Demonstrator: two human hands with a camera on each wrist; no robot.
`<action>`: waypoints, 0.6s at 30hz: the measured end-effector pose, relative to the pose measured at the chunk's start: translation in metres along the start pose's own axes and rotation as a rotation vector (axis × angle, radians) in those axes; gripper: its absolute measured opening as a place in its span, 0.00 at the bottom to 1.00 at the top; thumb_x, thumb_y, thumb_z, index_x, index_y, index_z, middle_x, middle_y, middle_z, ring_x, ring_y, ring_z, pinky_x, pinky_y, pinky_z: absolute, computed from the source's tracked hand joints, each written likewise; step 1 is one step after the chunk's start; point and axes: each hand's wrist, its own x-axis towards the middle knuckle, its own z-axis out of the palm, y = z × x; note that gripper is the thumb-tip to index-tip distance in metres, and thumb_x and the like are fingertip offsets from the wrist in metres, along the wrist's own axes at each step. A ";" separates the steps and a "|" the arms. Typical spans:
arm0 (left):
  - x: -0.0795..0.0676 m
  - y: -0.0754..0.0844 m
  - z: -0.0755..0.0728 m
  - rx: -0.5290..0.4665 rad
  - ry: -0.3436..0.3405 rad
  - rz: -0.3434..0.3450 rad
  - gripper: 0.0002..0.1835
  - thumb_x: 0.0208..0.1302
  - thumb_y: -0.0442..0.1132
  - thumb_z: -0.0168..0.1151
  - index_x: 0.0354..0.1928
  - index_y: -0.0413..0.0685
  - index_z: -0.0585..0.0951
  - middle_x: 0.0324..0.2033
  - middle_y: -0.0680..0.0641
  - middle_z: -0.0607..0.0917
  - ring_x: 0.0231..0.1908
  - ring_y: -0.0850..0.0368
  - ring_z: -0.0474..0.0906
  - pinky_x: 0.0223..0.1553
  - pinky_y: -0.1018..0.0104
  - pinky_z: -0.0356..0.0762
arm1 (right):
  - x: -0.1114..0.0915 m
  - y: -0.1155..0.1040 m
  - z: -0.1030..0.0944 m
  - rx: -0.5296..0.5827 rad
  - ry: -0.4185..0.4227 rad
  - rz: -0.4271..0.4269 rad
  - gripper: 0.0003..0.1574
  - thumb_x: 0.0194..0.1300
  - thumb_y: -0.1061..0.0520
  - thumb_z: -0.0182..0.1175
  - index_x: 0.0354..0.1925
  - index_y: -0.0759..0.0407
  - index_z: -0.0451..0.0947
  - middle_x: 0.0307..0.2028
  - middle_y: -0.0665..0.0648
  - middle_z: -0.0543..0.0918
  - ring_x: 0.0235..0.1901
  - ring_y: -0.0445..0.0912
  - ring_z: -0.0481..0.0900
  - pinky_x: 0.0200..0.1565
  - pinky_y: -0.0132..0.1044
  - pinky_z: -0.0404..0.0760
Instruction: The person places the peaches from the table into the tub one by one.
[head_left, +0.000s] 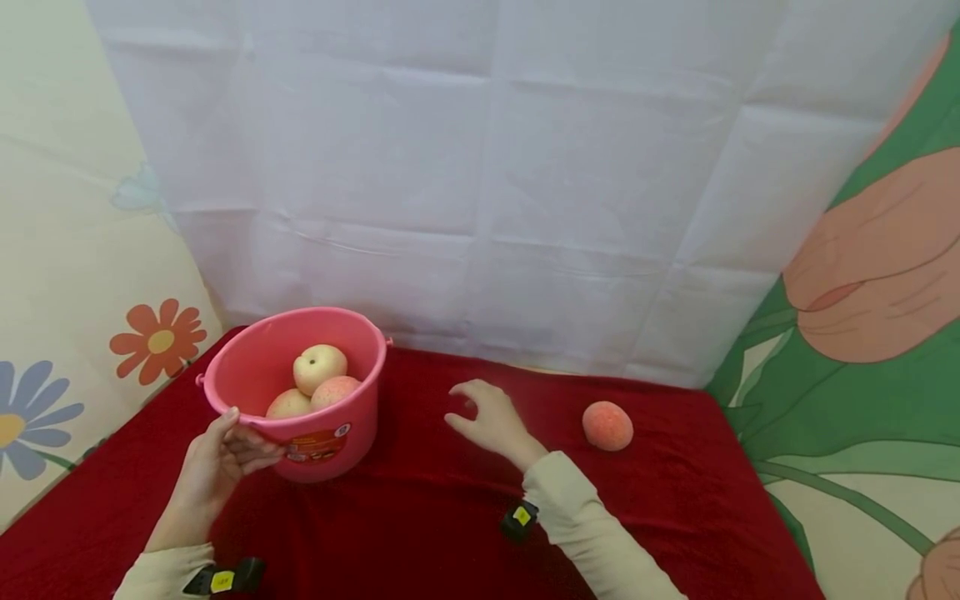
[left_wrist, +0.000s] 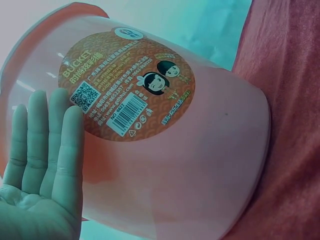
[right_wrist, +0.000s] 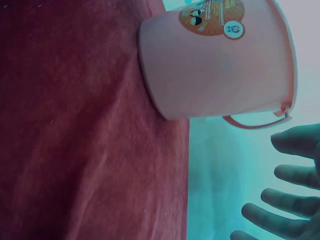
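A pink bucket [head_left: 330,442] stands on the red cloth at left, its orange label facing the left hand. Inside it lie three peaches: a pale yellow one [head_left: 321,367], a pinkish one [head_left: 335,390] and one partly hidden by the rim [head_left: 288,405]. The left hand [head_left: 217,462] holds the bucket's near rim, thumb at the edge and fingers along the outer wall. Between the bucket and a lone reddish peach [head_left: 607,426], the right hand [head_left: 491,421] is over the cloth, fingers apart and nothing in its grasp.
The red cloth [head_left: 420,533] covers the table. A white sheet [head_left: 480,167] hangs behind its back edge. Flower-patterned panels stand at the left [head_left: 67,250] and right [head_left: 862,400]. The bucket's handle [right_wrist: 255,125] hangs at its far side.
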 end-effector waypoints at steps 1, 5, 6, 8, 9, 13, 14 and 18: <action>0.000 0.000 0.000 0.000 0.002 -0.002 0.28 0.73 0.43 0.33 0.23 0.47 0.82 0.22 0.48 0.85 0.27 0.56 0.84 0.32 0.63 0.81 | -0.002 0.002 -0.001 0.002 0.004 0.000 0.21 0.57 0.55 0.61 0.48 0.63 0.75 0.46 0.59 0.78 0.39 0.52 0.78 0.41 0.42 0.76; 0.001 0.000 0.000 0.003 0.013 -0.010 0.28 0.73 0.44 0.34 0.23 0.47 0.82 0.22 0.48 0.85 0.27 0.56 0.84 0.32 0.63 0.81 | -0.009 0.010 -0.005 0.017 0.014 0.017 0.21 0.57 0.55 0.62 0.47 0.64 0.75 0.45 0.60 0.79 0.38 0.54 0.78 0.41 0.44 0.76; 0.001 0.000 0.000 0.004 0.014 -0.013 0.28 0.73 0.44 0.34 0.22 0.47 0.82 0.22 0.48 0.85 0.27 0.56 0.84 0.32 0.63 0.81 | -0.012 0.013 -0.006 0.019 0.013 0.026 0.21 0.56 0.55 0.62 0.47 0.64 0.75 0.45 0.60 0.79 0.38 0.54 0.78 0.42 0.45 0.75; 0.002 -0.001 0.001 0.006 0.015 -0.016 0.27 0.73 0.44 0.34 0.22 0.48 0.82 0.21 0.49 0.85 0.27 0.57 0.84 0.32 0.63 0.81 | -0.016 0.017 -0.008 0.022 0.010 0.049 0.21 0.57 0.55 0.62 0.47 0.64 0.75 0.45 0.60 0.79 0.39 0.54 0.78 0.43 0.47 0.74; 0.002 -0.001 0.001 0.006 0.015 -0.019 0.27 0.73 0.44 0.34 0.22 0.48 0.82 0.22 0.49 0.85 0.27 0.57 0.84 0.32 0.63 0.81 | -0.018 0.019 -0.009 0.028 0.011 0.059 0.21 0.57 0.55 0.62 0.47 0.64 0.75 0.45 0.60 0.78 0.39 0.54 0.77 0.44 0.48 0.73; 0.001 -0.001 0.000 0.004 0.019 -0.021 0.27 0.73 0.44 0.34 0.22 0.48 0.82 0.21 0.48 0.85 0.27 0.57 0.84 0.31 0.63 0.81 | -0.027 0.025 -0.013 0.037 0.026 0.090 0.21 0.56 0.56 0.62 0.47 0.64 0.75 0.44 0.60 0.78 0.38 0.54 0.77 0.42 0.48 0.74; 0.001 -0.001 0.000 0.003 0.020 -0.019 0.27 0.73 0.44 0.34 0.22 0.48 0.81 0.21 0.48 0.85 0.27 0.57 0.84 0.31 0.63 0.81 | -0.028 0.026 -0.014 0.037 0.032 0.092 0.21 0.56 0.56 0.62 0.47 0.64 0.75 0.44 0.60 0.78 0.38 0.54 0.78 0.42 0.48 0.74; 0.001 -0.001 -0.001 0.000 0.012 -0.004 0.28 0.73 0.44 0.34 0.23 0.47 0.82 0.22 0.48 0.85 0.27 0.57 0.84 0.31 0.63 0.81 | -0.033 0.029 -0.018 0.029 0.047 0.101 0.20 0.56 0.56 0.63 0.46 0.64 0.76 0.44 0.59 0.79 0.37 0.54 0.78 0.40 0.46 0.75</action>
